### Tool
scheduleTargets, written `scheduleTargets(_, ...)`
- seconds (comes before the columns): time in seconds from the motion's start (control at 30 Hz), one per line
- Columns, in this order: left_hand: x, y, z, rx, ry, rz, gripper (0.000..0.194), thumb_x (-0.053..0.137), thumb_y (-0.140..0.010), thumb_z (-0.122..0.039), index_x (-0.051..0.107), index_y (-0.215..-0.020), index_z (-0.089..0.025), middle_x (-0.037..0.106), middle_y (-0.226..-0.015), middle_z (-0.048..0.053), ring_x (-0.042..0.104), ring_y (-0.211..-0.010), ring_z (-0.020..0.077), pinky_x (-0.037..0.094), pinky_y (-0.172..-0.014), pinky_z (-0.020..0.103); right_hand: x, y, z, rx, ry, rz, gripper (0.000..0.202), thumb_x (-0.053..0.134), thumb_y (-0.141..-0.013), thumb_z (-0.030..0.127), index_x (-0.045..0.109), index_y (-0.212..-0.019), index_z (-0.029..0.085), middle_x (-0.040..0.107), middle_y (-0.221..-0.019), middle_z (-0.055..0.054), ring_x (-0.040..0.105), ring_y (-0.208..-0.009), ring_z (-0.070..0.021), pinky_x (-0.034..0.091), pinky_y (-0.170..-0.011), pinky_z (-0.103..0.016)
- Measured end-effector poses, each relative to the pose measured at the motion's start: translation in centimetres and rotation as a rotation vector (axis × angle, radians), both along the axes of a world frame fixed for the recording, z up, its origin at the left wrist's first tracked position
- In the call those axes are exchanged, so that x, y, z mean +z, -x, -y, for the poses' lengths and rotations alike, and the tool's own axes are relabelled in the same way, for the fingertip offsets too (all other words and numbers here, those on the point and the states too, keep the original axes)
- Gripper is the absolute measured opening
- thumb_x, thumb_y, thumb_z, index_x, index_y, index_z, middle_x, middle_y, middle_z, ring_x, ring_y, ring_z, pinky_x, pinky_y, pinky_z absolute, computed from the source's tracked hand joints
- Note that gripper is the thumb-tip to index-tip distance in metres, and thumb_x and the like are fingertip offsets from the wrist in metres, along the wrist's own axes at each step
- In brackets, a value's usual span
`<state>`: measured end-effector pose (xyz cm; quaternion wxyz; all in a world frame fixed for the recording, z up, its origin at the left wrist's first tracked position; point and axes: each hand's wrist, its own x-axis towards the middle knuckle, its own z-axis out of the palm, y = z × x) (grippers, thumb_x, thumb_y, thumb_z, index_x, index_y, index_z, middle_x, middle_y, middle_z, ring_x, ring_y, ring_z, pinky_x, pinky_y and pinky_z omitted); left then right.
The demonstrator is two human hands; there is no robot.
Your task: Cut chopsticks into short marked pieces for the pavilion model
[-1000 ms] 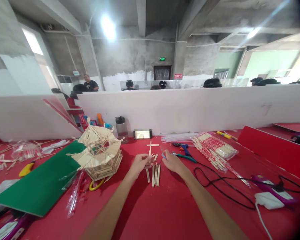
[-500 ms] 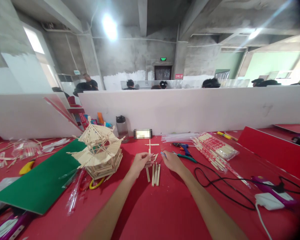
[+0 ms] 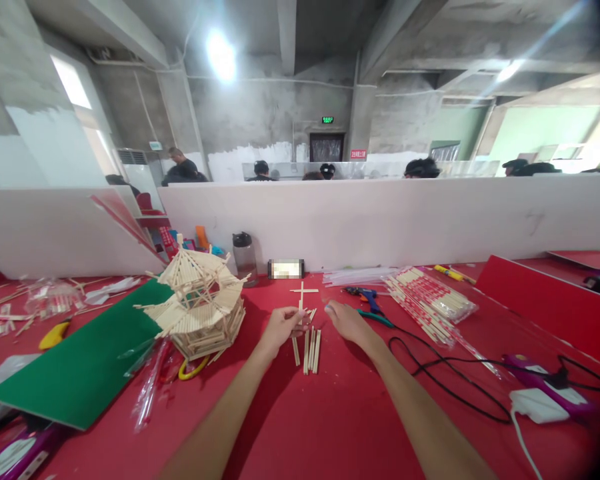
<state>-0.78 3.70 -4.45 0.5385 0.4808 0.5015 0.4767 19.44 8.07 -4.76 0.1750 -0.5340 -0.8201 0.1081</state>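
My left hand point(image 3: 284, 327) is closed in a pinch on the lower end of a thin wooden stick point(image 3: 301, 303). Another stick point(image 3: 311, 291) crosses it near the top. My right hand point(image 3: 347, 323) is a little to the right, its fingers curled; a small bluish spot shows at its fingertips, too small to name. Beside that hand lie teal-handled pliers point(image 3: 379, 319), partly hidden behind it. Several cut sticks point(image 3: 312, 351) lie side by side on the red table point(image 3: 320, 427) in front of my hands.
A pavilion model of sticks point(image 3: 200, 300) stands at left on a green board point(image 3: 85, 360). A glue gun point(image 3: 367, 298), its black cable point(image 3: 450, 393), bagged sticks point(image 3: 430, 297) and a power strip point(image 3: 545, 380) lie at right. A bottle point(image 3: 243, 259) stands before the white partition point(image 3: 380, 220).
My right hand has shifted slightly right and away from the left hand, covering part of the pliers. The left hand and its stick are nearly still.
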Motion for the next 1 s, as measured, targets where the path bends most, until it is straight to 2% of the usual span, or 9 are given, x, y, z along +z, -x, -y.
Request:
scheduleTargets(0.4, 0.1, -0.2, 0.1, -0.006, 0.002, -0.015, 0.039, 0.074, -0.073, -0.048, 0.069, -0.09, -0.013, 0.075, -0.089, 0.011, 0.07, -0.067, 0.0141, 0.052, -0.06, 0.02, 0.3, -0.4, 0.1, 0.027, 0.013, -0.005, 0.034, 0.035, -0.101, 0.04, 0.058, -0.116, 0.021, 0.068, -0.113, -0.01, 0.062, -0.104, -0.0211, 0.037, -0.079, -0.025)
scheduleTargets(0.57, 0.1, -0.2, 0.1, -0.006, 0.004, -0.018, 0.039, 0.075, -0.073, -0.048, 0.068, -0.088, -0.012, 0.075, -0.09, 0.011, 0.07, -0.066, 0.0137, 0.051, -0.058, 0.02, 0.4, 0.0, 0.2, -0.109, -0.007, 0.031, 0.039, 0.026, -0.102, 0.045, 0.056, -0.11, 0.021, 0.07, -0.1, -0.01, 0.066, -0.092, -0.0231, 0.037, -0.072, -0.027)
scheduleTargets(0.67, 0.1, -0.3, 0.1, -0.007, 0.001, -0.016, 0.039, 0.074, -0.073, -0.048, 0.068, -0.089, -0.013, 0.075, -0.088, 0.01, 0.07, -0.065, 0.0137, 0.052, -0.059, 0.02, 0.4, 0.1, 0.4, -0.152, 0.015, 0.045, 0.039, 0.031, -0.1, 0.048, 0.052, -0.112, 0.019, 0.07, -0.101, -0.013, 0.067, -0.093, -0.025, 0.038, -0.072, -0.028)
scheduleTargets(0.83, 0.1, -0.3, 0.2, -0.008, 0.004, -0.01, 0.038, 0.074, -0.073, -0.047, 0.068, -0.087, -0.013, 0.075, -0.088, 0.01, 0.07, -0.066, 0.0143, 0.052, -0.058, 0.02, 0.0, 0.0, 1.2, -0.118, 0.106, 0.046, 0.038, 0.035, -0.099, 0.035, 0.04, -0.128, 0.011, 0.069, -0.104, -0.02, 0.067, -0.096, -0.0288, 0.039, -0.073, -0.031)
scheduleTargets(1.0, -0.2, 0.0, -0.1, -0.013, 0.0, -0.005, 0.039, 0.074, -0.073, -0.048, 0.068, -0.086, -0.012, 0.075, -0.091, 0.011, 0.07, -0.067, 0.0142, 0.054, -0.061, 0.021, -0.5, -0.2, 1.1, -0.086, 0.149, 0.079, 0.042, 0.037, -0.095, 0.018, 0.034, -0.136, 0.009, 0.07, -0.101, -0.022, 0.069, -0.09, -0.0307, 0.04, -0.069, -0.032)
